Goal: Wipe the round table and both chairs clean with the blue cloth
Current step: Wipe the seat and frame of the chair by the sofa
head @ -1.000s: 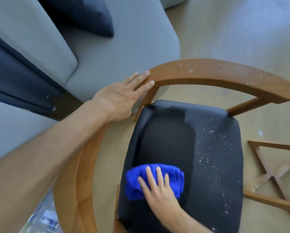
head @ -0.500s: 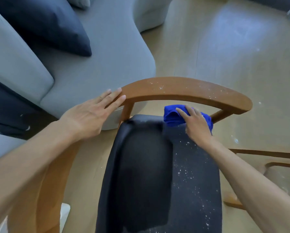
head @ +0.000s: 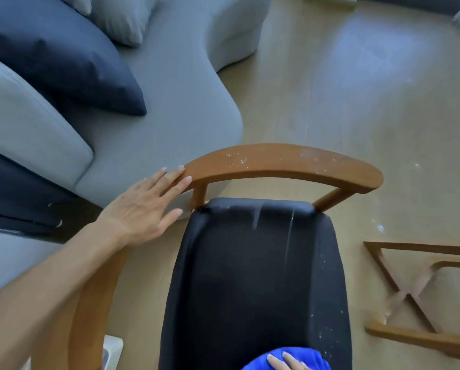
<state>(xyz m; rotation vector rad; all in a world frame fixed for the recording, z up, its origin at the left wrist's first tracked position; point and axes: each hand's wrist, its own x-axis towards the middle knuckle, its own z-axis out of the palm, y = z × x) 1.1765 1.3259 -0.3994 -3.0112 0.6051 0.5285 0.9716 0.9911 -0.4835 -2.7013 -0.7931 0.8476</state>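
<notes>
**At the Frame's Lower Edge: Cloth and Hand Cut Off**

At 6 o'clock, the right hand (head: 286,363) is cut off by the frame; only fingers are seen, laid fairly straight on the blue cloth (head: 298,356). Whether the cloth is gripped cannot be told. The cloth is bunched beneath those fingers on the near end of the black seat (head: 250,276) of the chair (head: 277,164). White specks are left along the seat's 3 o'clock edge and on the wooden backrest. At 9 o'clock, the left hand (head: 143,206) is laid open-fingered against the backrest's end. A grey sofa (head: 170,102) stands at 10 o'clock, bare floor (head: 357,89) at 1 o'clock, a wooden frame (head: 410,289) at 3 o'clock.
</notes>
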